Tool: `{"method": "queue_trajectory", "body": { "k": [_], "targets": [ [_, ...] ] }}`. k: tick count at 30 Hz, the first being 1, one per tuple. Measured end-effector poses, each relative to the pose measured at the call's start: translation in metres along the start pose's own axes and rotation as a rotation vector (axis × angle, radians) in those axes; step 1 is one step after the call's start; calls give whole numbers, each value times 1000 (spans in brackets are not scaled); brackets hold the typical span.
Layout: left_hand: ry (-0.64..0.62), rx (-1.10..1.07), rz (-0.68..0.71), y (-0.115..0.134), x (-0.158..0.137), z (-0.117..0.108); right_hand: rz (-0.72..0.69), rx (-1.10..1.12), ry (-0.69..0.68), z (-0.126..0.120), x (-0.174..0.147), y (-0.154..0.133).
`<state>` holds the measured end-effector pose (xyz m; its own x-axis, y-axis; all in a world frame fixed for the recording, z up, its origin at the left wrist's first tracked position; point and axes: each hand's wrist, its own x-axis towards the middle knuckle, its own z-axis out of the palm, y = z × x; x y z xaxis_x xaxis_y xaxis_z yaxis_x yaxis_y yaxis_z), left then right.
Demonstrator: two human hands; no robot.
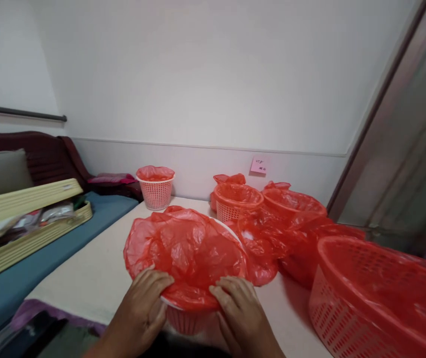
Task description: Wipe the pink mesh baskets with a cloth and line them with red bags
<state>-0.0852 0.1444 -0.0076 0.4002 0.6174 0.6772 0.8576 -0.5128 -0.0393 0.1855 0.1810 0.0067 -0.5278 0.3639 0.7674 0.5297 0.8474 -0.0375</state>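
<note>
Directly in front of me is a white slatted wastebasket (186, 322) lined with a thin red plastic bag (194, 246). The bag's film folds over the near rim and billows out on the far left side; a strip of white rim shows at the back right. My left hand (142, 308) curls its fingers over the near-left rim, gripping the bag against it. On the near-right rim, my right hand (242, 311) is closed over the bag's edge in the same way. The lower part of the basket is partly hidden by both hands.
Behind stands a small lined basket (156, 194). To the right are two lined baskets (228, 211) (295, 199), crumpled red bags (272, 238) and a large lined basket (347, 303). A cream box (30, 248) lies left on blue bedding. A pink note (258, 165) is on the wall.
</note>
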Motion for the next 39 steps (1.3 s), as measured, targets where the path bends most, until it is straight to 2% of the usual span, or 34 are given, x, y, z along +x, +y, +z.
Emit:
{"method": "queue_trajectory", "body": {
  "k": [5, 10, 18, 26, 34, 39],
  "targets": [
    [-67, -22, -13, -6, 4, -26, -13, -20, -47, -9, -5, 3],
    [-45, -61, -11, -13, 10, -35, 17, -41, -88, -14, -8, 7],
    [112, -120, -22, -9, 19, -36, 33, -25, -67, -20, 2, 5],
    [-63, -28, -9, -15, 1, -32, 37, 16, -118, -18, 1, 6],
    [-1, -109, -26, -13, 10, -32, 47, 86, -140, -21, -1, 8],
    [-41, -222, -65, -8, 12, -34, 55, 113, -114, -25, 1, 6]
  ]
}}
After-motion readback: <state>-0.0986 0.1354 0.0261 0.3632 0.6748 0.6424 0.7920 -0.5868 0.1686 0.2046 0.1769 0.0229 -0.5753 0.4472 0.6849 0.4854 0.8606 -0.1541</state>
